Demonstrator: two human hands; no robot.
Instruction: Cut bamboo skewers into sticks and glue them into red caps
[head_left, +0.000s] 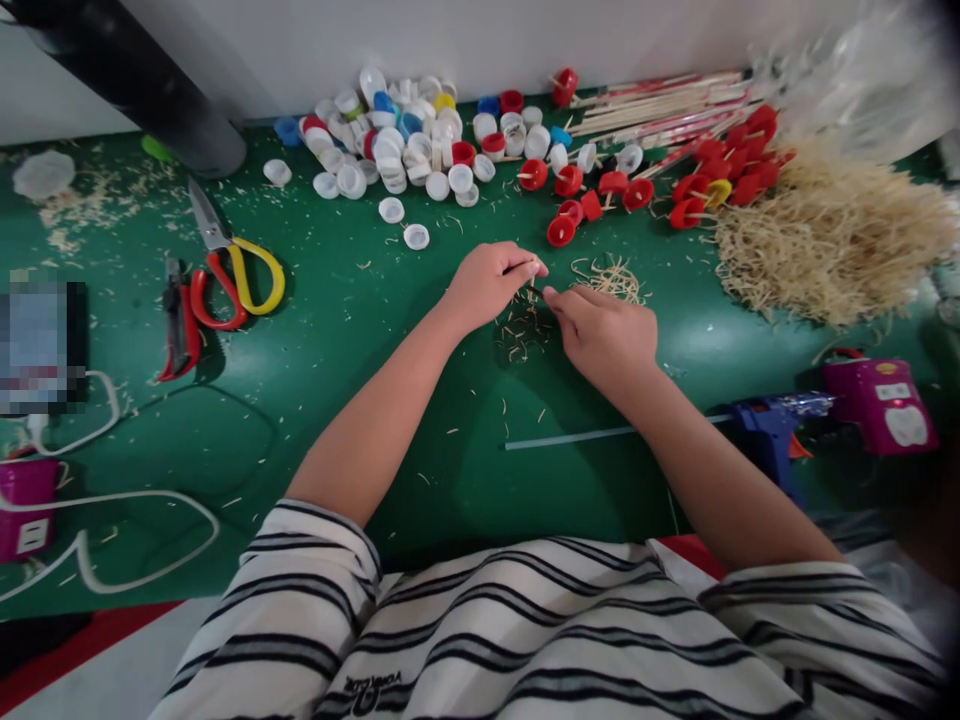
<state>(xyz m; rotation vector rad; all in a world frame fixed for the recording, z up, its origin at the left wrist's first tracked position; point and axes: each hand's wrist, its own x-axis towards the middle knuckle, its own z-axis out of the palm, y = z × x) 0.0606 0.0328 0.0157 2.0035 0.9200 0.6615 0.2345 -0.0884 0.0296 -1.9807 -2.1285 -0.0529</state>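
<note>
Hands close together above a green counter [442, 420], bare forearms reaching in from striped sleeves [292, 570]. Left hand [487, 285] closed, fingertips pinching a small pale piece [533, 270], too small to identify. Right hand [611, 330] closed around a thin dark tool [538, 293], its tip near the small pale piece, contact impossible to tell. Below the fingers, loose curly shavings [517, 345] on the counter; just beyond the right hand, a tangle of pale strands [611, 280]. Farther back, near the wall [300, 50], a heap of mostly white bottle caps [390, 150] with blue, red and yellow among them. To its right, red caps [637, 193] pierced by thin sticks, a bundle of wooden sticks [660, 100], and a large mound of straw-coloured fibres [832, 235] beside clear plastic [862, 80]. At left, scissors [214, 235] with red and yellow handles, next to a red-handled cutter [178, 325]. At right, a blue glue gun [769, 430] near a magenta box [881, 405], with a translucent rod [570, 438] passing beneath the right forearm.
</note>
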